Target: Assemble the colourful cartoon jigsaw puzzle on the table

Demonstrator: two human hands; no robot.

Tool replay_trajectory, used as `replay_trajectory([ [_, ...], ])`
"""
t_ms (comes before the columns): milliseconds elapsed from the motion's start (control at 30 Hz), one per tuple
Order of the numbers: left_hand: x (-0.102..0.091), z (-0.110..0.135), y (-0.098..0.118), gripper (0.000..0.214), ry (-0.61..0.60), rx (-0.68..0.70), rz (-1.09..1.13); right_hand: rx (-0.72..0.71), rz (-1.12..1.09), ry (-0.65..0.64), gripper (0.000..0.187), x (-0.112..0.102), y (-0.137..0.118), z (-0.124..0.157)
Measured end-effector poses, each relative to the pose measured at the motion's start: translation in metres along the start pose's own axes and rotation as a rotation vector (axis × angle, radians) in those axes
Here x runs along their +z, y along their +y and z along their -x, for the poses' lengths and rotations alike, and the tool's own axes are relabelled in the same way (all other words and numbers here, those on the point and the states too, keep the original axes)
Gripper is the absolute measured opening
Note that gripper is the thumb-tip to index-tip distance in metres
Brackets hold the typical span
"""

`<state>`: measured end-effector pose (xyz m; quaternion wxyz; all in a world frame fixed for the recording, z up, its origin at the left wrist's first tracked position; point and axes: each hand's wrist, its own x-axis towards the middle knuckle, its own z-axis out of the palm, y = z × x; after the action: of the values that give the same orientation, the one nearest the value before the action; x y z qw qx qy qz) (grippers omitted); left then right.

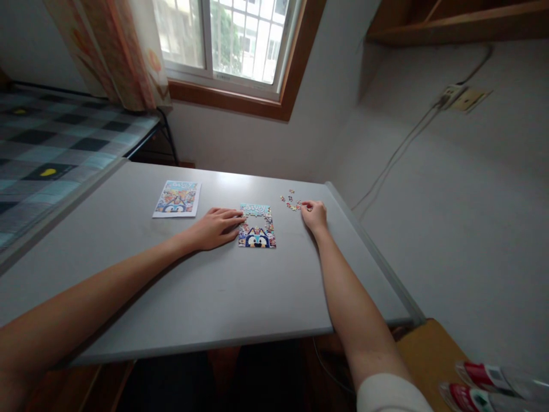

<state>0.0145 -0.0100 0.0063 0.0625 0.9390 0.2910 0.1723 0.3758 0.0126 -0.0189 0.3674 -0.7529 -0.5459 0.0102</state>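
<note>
A partly assembled jigsaw puzzle (258, 238) with a blue cartoon dog face lies flat on the grey table, with an unfilled gap in its middle. My left hand (218, 229) rests flat on the table, fingers stretched out, its fingertips touching the puzzle's left edge. Several loose puzzle pieces (290, 199) lie scattered to the right of the puzzle. At the near right side of that scatter, my right hand (315, 216) has thumb and fingers pinched together on a puzzle piece, which the fingers mostly hide. A printed picture sheet (176, 199) of the same design lies left of my left hand.
The grey table (206, 303) meets a wall on its right. A bed with a checked cover (64, 137) stands at the left, by a curtain (115, 51) and a window. Plastic bottles (493, 380) lie low at the right, and cords (394, 151) hang from a socket.
</note>
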Motion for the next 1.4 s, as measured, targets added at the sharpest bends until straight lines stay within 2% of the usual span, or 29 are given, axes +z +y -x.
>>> replay_trajectory([
  [200, 0.0031, 0.0007, -0.0031, 0.043, 0.001, 0.009, -0.016, 0.030, -0.037, 0.035, 0.035, -0.0023, -0.0005, -0.0024],
  [467, 0.0041, 0.0001, -0.0039, 0.042, 0.005, 0.006, -0.009, 0.051, -0.073, 0.066, 0.031, 0.0009, 0.0035, -0.0036],
  [867, 0.0007, -0.0008, -0.0004, 0.042, -0.005, -0.002, 0.007, 0.043, -0.044, 0.030, 0.036, -0.0003, 0.0025, -0.0021],
  [967, 0.0008, -0.0007, -0.0004, 0.042, 0.001, -0.002, 0.012, 0.046, -0.039, 0.025, 0.034, -0.0007, 0.0024, -0.0012],
  [1200, 0.0017, 0.0002, -0.0002, 0.043, -0.001, -0.001, 0.003, 0.013, 0.016, -0.075, 0.030, -0.0054, -0.0042, 0.0035],
  [1400, 0.0013, 0.0002, 0.0006, 0.043, -0.006, -0.001, -0.011, 0.031, -0.008, -0.087, 0.026, -0.0052, -0.0014, 0.0019],
])
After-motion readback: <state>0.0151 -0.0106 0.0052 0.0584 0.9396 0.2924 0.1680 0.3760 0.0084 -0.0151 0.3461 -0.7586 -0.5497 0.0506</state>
